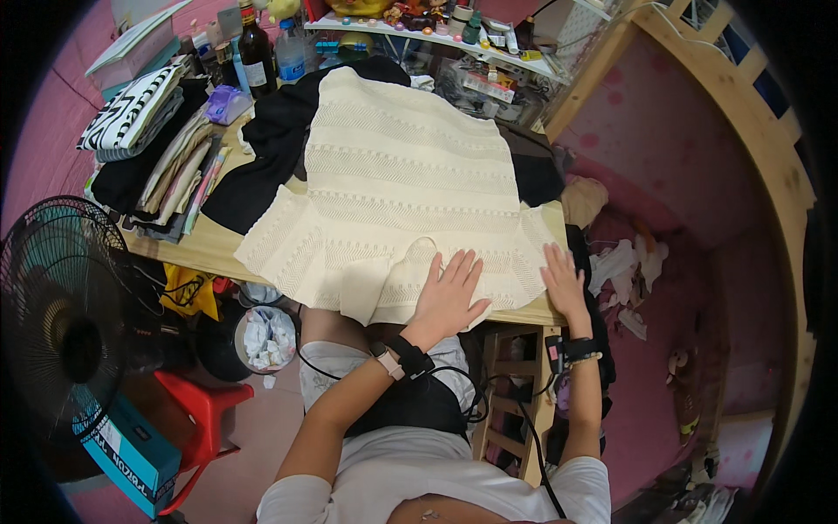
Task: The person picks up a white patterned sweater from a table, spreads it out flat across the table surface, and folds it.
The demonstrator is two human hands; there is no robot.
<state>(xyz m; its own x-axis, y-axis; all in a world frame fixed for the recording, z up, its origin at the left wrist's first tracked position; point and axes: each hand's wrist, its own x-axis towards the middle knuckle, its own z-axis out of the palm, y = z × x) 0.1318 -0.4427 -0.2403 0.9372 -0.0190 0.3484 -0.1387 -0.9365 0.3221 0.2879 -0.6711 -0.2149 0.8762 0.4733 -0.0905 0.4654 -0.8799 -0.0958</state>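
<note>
A cream knit top (pixel 410 166) with short sleeves and lacy horizontal bands lies spread on the wooden table, its hem toward the back and its collar toward me. My left hand (pixel 449 293) rests flat on the cream fabric near the collar, fingers apart. At the right sleeve's edge my right hand (pixel 564 278) lies with fingers stretched out, touching or just beside the fabric. Neither hand grips anything. Part of the collar hangs over the table's front edge. Black clothing (pixel 253 188) lies partly under the top at the left.
Folded clothes (pixel 166 148) are stacked at the table's left, near a brown bottle (pixel 256 57). A shelf (pixel 436 39) with small items stands behind. On the left are a black fan (pixel 65 323), a red stool (pixel 205 419) and a trash bin (pixel 266 339). Cables cross my lap.
</note>
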